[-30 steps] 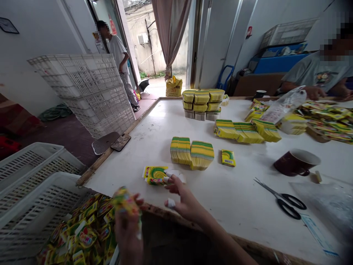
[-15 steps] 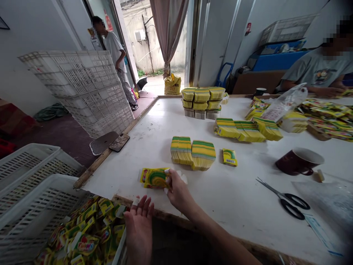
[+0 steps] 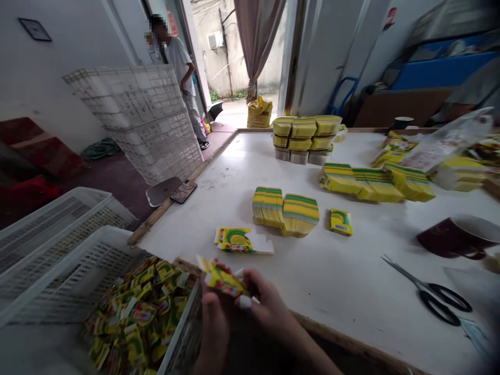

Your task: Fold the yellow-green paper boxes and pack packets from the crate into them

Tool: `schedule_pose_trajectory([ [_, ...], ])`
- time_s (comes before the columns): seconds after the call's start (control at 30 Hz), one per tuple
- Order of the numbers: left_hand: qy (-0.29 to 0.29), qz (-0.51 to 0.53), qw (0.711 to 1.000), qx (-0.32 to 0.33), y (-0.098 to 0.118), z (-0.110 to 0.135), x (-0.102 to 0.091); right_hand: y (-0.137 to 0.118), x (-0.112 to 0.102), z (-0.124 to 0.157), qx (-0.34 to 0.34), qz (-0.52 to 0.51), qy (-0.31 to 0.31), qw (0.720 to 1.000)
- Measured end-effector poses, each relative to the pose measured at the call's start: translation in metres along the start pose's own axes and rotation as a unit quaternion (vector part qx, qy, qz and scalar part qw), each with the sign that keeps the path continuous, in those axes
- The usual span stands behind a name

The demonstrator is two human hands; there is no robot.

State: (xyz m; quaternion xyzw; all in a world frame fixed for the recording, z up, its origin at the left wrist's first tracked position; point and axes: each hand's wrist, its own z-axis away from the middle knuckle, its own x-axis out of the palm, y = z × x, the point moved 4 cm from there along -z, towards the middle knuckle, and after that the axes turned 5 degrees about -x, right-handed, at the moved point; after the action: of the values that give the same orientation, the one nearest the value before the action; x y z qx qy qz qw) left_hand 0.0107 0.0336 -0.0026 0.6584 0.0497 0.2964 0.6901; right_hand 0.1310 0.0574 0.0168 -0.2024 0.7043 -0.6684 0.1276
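Both hands meet low in the middle of the view, at the near edge of the white table (image 3: 351, 276). My left hand (image 3: 213, 325) and my right hand (image 3: 265, 307) pinch one small yellow packet (image 3: 221, 278) between them, with white tape on the right fingertips. A flat yellow-green carton blank (image 3: 238, 240) lies on the table just beyond the hands. Further back stand upright bundles of yellow-green blanks (image 3: 287, 211) and one small folded box (image 3: 340, 221).
A white crate (image 3: 117, 245) at the lower left holds several loose yellow packets (image 3: 136, 317). Scissors (image 3: 433, 294) and a dark mug (image 3: 457, 237) lie to the right. More yellow stacks (image 3: 302, 133) stand at the back. A person (image 3: 182, 67) is in the doorway; empty crates (image 3: 144, 120) lean left.
My right hand has let go of the carton blank and drawn back to the table edge. Both hands now pinch a yellow packet. The camera has swung a little to the left.
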Motion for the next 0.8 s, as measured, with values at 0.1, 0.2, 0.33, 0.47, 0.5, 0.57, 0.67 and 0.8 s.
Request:
schedule_pose_trajectory([
  [0.1, -0.003, 0.012, 1.0, 0.002, -0.005, 0.002, -0.006, -0.005, -0.026, 0.0, -0.018, 0.071, 0.011, 0.997],
  [0.2, -0.03, -0.01, 0.999, -0.001, 0.004, 0.0, -0.011, -0.013, -0.052, 0.003, -0.093, 0.171, 0.032, 0.98],
  [0.33, -0.137, -0.065, 0.987, 0.057, 0.037, -0.003, -0.013, -0.03, -0.069, 0.011, -0.218, 0.36, 0.01, 0.907],
  [0.47, -0.266, -0.305, 0.914, 0.003, 0.043, 0.004, 0.002, -0.041, -0.051, 0.019, -0.281, 0.457, -0.097, 0.838],
  [0.5, -0.281, -0.343, 0.896, -0.017, 0.039, 0.008, 0.008, -0.042, -0.046, 0.02, -0.292, 0.448, -0.094, 0.84],
  [0.57, -0.282, -0.36, 0.889, -0.032, 0.031, 0.015, 0.018, -0.042, -0.041, 0.022, -0.289, 0.409, 0.0, 0.865],
  [0.67, -0.256, -0.361, 0.897, -0.013, 0.016, 0.026, 0.027, -0.024, -0.046, 0.022, -0.156, 0.263, 0.169, 0.937],
  [0.8, -0.271, -0.406, 0.871, 0.059, 0.001, 0.037, 0.028, 0.013, -0.032, 0.02, 0.112, -0.089, 0.079, 0.986],
])
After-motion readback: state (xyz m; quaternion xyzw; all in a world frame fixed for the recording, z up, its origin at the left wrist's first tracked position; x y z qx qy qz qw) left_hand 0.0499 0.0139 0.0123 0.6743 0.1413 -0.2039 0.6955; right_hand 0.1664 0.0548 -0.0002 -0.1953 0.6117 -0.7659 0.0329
